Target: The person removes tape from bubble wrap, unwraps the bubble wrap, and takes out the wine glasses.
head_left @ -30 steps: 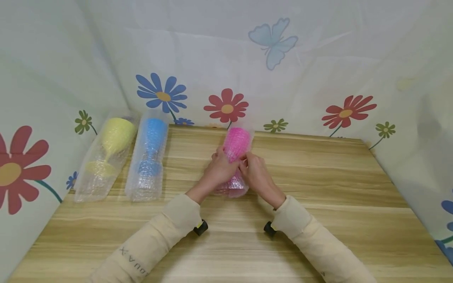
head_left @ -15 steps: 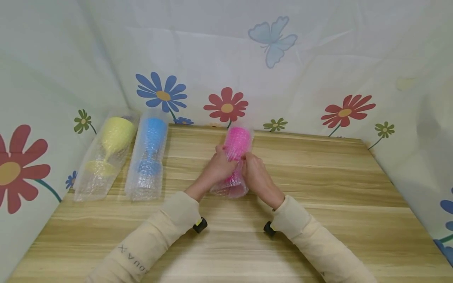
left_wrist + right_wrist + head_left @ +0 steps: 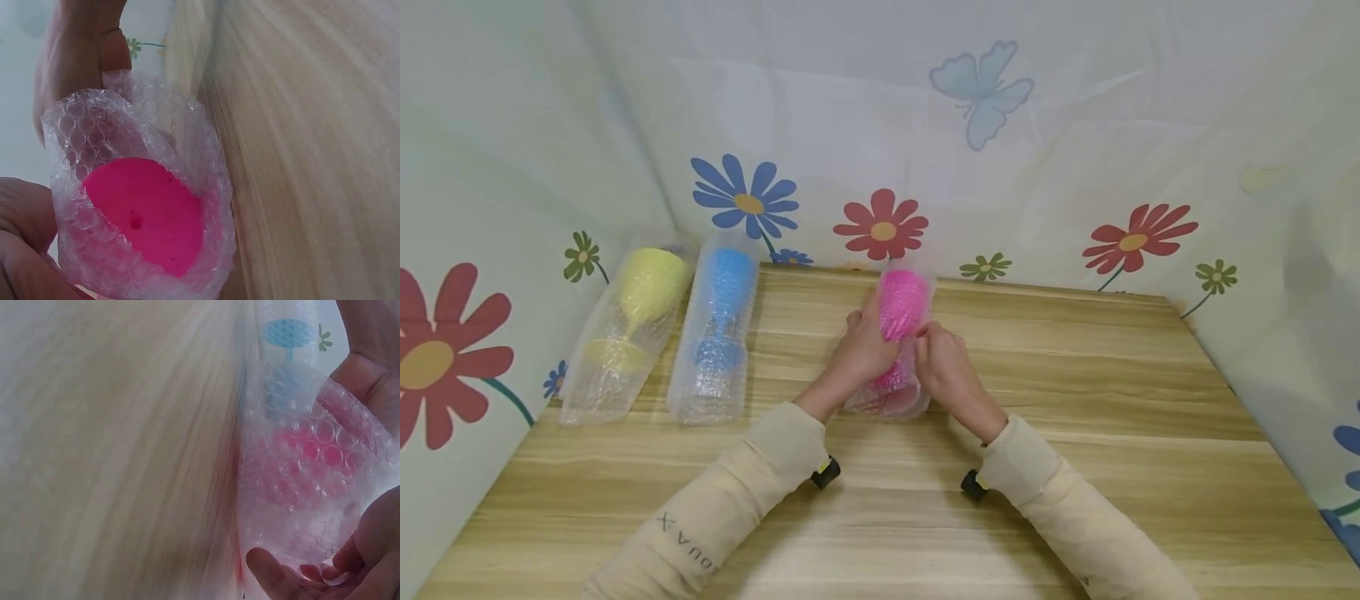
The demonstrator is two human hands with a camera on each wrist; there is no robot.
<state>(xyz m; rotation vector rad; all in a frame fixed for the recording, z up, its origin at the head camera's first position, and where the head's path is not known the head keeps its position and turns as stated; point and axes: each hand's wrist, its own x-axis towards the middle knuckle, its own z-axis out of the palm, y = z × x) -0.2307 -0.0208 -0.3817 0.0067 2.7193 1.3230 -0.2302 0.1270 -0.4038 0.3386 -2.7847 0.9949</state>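
A pink goblet [image 3: 903,302] lies rolled in bubble wrap [image 3: 868,402] at the back middle of the table, bowl away from me. My left hand [image 3: 867,348] holds the roll from its left side, across the goblet's stem. At the roll's right side, my right hand [image 3: 946,365] has curled fingers pinching the wrap; the exact contact is partly hidden. In the left wrist view the round pink foot [image 3: 147,212] shows inside the roll's near end. My right fingers appear low in the right wrist view, against the clear wrap [image 3: 300,519].
Two more bubble-wrapped goblets, one yellow [image 3: 651,283] and one blue [image 3: 730,279], lie at the table's back left. The wooden table [image 3: 1075,375] meets flower-printed cloth walls [image 3: 820,117] at its back and sides.
My left hand has shifted slightly, a digit now stretched along the goblet's left side. My right hand stays at the wrap's right side. The goblet barely moves; the other two goblets lie still.
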